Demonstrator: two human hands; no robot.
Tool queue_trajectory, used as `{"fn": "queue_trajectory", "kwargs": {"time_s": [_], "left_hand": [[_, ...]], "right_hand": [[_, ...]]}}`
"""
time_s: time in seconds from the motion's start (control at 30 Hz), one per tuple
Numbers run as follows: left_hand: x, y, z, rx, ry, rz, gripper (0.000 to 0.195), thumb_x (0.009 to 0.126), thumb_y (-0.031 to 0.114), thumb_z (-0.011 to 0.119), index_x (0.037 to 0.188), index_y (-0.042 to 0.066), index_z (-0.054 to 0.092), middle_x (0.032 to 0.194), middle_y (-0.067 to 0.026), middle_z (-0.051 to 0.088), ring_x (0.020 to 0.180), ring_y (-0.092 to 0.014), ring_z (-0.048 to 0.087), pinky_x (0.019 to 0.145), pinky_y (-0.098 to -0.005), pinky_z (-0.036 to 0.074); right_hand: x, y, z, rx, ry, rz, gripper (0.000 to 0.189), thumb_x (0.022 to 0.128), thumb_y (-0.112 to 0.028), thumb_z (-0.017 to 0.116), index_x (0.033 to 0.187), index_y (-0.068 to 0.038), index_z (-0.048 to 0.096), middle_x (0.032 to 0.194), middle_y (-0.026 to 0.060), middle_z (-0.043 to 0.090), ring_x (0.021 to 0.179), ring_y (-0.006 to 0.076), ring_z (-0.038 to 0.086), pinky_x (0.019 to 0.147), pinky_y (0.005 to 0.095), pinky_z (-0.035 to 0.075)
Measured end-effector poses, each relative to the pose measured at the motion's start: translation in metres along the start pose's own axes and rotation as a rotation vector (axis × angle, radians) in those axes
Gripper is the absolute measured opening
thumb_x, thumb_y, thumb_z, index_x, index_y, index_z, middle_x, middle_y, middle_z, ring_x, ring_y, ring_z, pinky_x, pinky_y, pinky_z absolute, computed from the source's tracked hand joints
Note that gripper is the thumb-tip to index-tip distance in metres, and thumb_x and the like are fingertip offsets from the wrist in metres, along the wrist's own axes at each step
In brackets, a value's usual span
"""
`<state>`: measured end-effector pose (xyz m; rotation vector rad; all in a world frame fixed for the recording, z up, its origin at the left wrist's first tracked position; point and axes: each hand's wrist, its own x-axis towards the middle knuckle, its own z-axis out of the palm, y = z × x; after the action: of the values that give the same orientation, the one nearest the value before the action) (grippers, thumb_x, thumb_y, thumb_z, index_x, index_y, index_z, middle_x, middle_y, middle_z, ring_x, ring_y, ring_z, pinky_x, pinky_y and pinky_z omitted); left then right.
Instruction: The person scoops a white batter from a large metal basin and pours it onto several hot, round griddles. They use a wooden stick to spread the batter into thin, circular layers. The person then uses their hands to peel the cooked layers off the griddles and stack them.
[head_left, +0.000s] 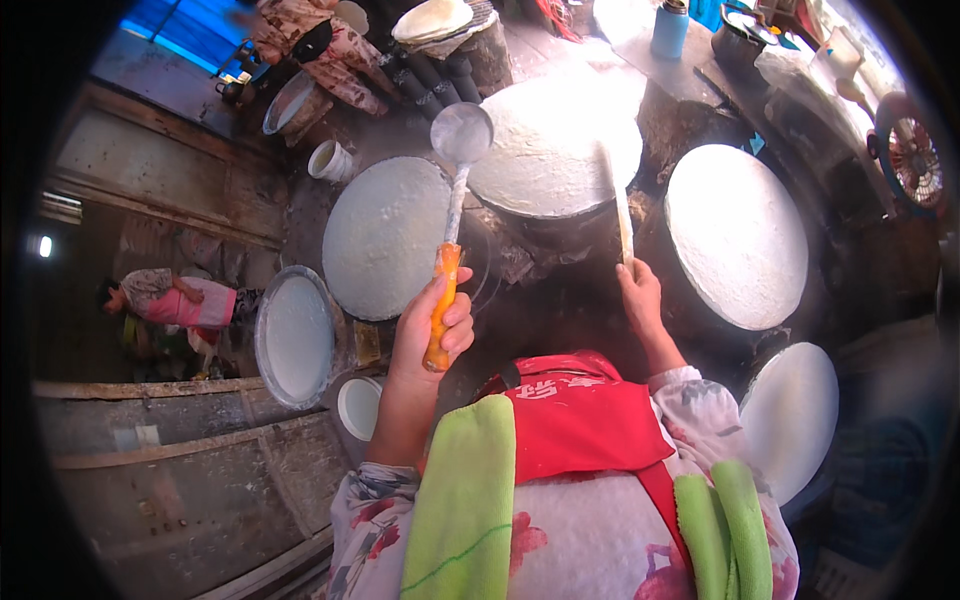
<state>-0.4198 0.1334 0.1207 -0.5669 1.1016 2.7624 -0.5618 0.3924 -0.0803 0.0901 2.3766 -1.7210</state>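
Note:
My left hand (448, 319) grips the orange handle of a metal ladle (459, 135), held upward in front of me. The ladle's bowl and shaft are smeared with white. Behind its shaft is a round griddle coated in white batter (382, 240). My right hand (643, 296) holds a thin wooden spatula or stick (623, 217). Its far end reaches over the back-centre batter-coated griddle (540, 169); glare hides whether the tip touches. Another white-coated round griddle (735, 236) lies to the right of that hand.
A basin of white liquid (296, 337) and a white bucket (360, 409) stand at left. A small tub (330, 161) sits farther back. At lower right is a round white disc (791, 427). Stacked flatbreads (431, 19) rest at the back. Two people are at left, and an electric fan (911, 154) at right.

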Motion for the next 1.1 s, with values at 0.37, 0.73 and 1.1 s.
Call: {"fn": "queue_trajectory", "kwargs": {"time_s": [0.37, 0.73, 1.1], "left_hand": [[-0.022, 0.015, -0.023, -0.224, 0.070, 0.048, 0.033, 0.100, 0.023, 0.038, 0.120, 0.000, 0.050, 0.066, -0.0004, 0.044, 0.042, -0.009, 0.042, 0.040, -0.0234, 0.037], [-0.018, 0.011, -0.064, 0.781, 0.304, 0.328, 0.022, 0.096, 0.018, 0.048, 0.113, 0.003, 0.048, 0.063, -0.0019, 0.046, 0.041, -0.008, 0.042, 0.037, -0.0212, 0.036], [-0.011, 0.020, -0.094, -0.100, -0.266, -0.465, 0.036, 0.102, 0.035, 0.033, 0.119, 0.008, 0.050, 0.061, -0.0001, 0.042, 0.038, -0.010, 0.040, 0.036, -0.0242, 0.034]], "right_hand": [[0.001, -0.001, 0.015, -0.176, -0.226, -0.032, 0.037, 0.087, -0.033, 0.062, 0.110, -0.004, 0.062, 0.088, 0.0154, 0.068, 0.080, 0.0269, 0.066, 0.073, 0.0350, 0.049], [-0.053, 0.000, 0.051, -0.147, -0.196, -0.204, 0.035, 0.088, -0.027, 0.062, 0.114, -0.003, 0.061, 0.090, 0.0150, 0.069, 0.083, 0.0191, 0.066, 0.075, 0.0322, 0.049], [-0.176, 0.000, 0.049, -0.292, 0.094, 0.020, 0.046, 0.085, -0.038, 0.061, 0.120, -0.008, 0.057, 0.095, 0.0205, 0.066, 0.089, 0.0376, 0.064, 0.079, 0.0437, 0.049]]}}
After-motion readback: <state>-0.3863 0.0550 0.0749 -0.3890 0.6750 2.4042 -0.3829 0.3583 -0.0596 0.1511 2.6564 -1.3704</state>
